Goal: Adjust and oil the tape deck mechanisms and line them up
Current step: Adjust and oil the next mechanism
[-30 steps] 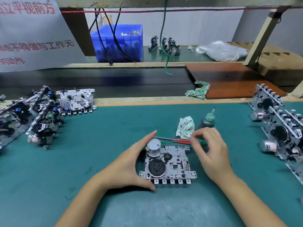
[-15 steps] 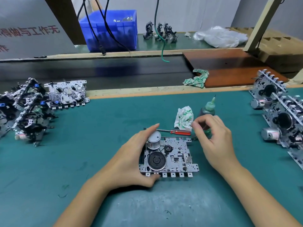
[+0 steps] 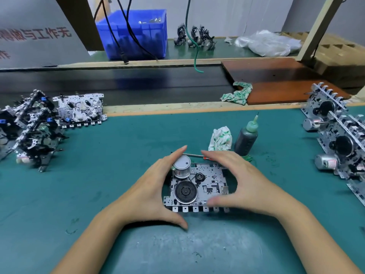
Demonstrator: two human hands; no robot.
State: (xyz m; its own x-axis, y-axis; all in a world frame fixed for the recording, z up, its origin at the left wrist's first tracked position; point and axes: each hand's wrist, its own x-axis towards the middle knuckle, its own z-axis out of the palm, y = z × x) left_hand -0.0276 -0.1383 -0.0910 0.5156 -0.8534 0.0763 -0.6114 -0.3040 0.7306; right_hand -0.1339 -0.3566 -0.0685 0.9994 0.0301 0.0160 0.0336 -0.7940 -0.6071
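Note:
A metal tape deck mechanism (image 3: 203,186) lies flat on the green mat, with a black flywheel and a silver motor on top. My left hand (image 3: 150,192) cups its left side, thumb at the front edge and fingers by the motor. My right hand (image 3: 243,180) cups its right side, thumb over the front right corner. A grey oil bottle (image 3: 245,140) with a green nozzle stands just behind. A red-handled screwdriver (image 3: 194,155) lies behind the deck, mostly hidden by my right hand.
Several mechanisms (image 3: 35,131) are piled at the left, one (image 3: 81,109) lying flat. More mechanisms (image 3: 339,139) stand in a row at the right. A crumpled rag (image 3: 220,139) sits by the bottle. Behind the mat run a dark conveyor (image 3: 118,84), a blue bin (image 3: 136,34) and a brown board (image 3: 276,80).
My right hand has left the oil bottle and come down onto the right side of the mechanism. The left hand stays on the left side.

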